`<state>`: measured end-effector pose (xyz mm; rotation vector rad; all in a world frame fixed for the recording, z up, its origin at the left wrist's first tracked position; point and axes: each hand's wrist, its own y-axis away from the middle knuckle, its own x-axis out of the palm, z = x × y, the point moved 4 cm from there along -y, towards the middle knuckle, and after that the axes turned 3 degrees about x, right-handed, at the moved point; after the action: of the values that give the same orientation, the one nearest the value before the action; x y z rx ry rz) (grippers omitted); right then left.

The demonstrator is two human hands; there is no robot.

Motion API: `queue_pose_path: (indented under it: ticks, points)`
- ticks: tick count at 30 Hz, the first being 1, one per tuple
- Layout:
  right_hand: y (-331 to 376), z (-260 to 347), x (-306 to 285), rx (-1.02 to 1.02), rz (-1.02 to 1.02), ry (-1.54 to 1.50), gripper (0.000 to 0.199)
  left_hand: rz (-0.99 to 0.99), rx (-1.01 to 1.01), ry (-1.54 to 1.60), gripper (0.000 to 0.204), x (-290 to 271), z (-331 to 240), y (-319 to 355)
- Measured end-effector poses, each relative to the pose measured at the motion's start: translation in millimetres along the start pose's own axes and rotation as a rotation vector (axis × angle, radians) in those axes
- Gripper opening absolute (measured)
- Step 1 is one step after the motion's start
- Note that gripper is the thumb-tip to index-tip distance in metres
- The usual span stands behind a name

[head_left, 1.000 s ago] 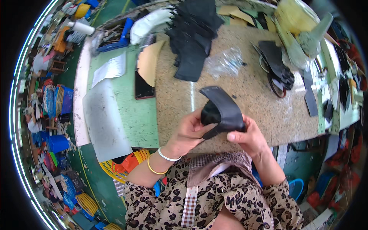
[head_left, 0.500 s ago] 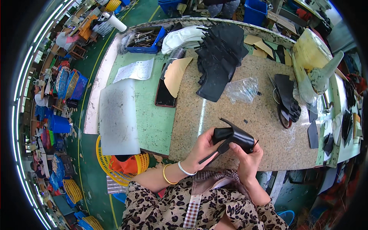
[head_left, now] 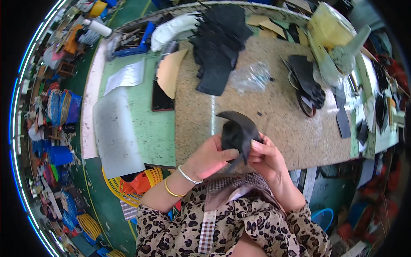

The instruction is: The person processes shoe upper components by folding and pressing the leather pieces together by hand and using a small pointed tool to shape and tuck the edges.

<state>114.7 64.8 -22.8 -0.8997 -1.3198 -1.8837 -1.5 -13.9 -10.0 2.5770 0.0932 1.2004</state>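
My left hand (head_left: 211, 156) and my right hand (head_left: 268, 159) hold a curved black leather piece (head_left: 245, 128) between them, above the front edge of the speckled stone slab (head_left: 195, 124). It looks like a shoe upper, with a pointed flap rising at the top. The left thumb presses on its lower front; the left fingers are hidden behind it. My right thumb and fingers pinch its right edge. Farther back on the slab lies a pile of cut black leather pieces (head_left: 218, 49). Scissors (head_left: 293, 81) lie to the right beside more black leather pieces (head_left: 305, 75).
A crumpled clear plastic bag (head_left: 251, 77) lies mid-slab. On the left are a phone (head_left: 162, 102) partly under tan card (head_left: 172, 70), a grey sheet (head_left: 116, 132), paper (head_left: 125, 78) and a blue tool bin (head_left: 136, 48). A yellowish container (head_left: 332, 23) stands far right; a yellow basket (head_left: 155, 176) sits below left.
The leather piece has been turned in my hands, so its flap now stands up and its opened side shows. My left thumb has come onto its front. The whole view has shifted.
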Motion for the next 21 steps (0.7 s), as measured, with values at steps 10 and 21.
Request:
queue_pose_path:
  ticks: [10, 21]
  points:
    - [10, 10, 6, -0.072, -0.167, 0.359, 0.038, -0.201, 0.104, -0.107, 0.035, 10, -5, -2]
    - [51, 40, -18, -0.700, -0.195, 1.259, 0.021, -0.299, 0.054, -0.753, 0.012, 10, -2, -31]
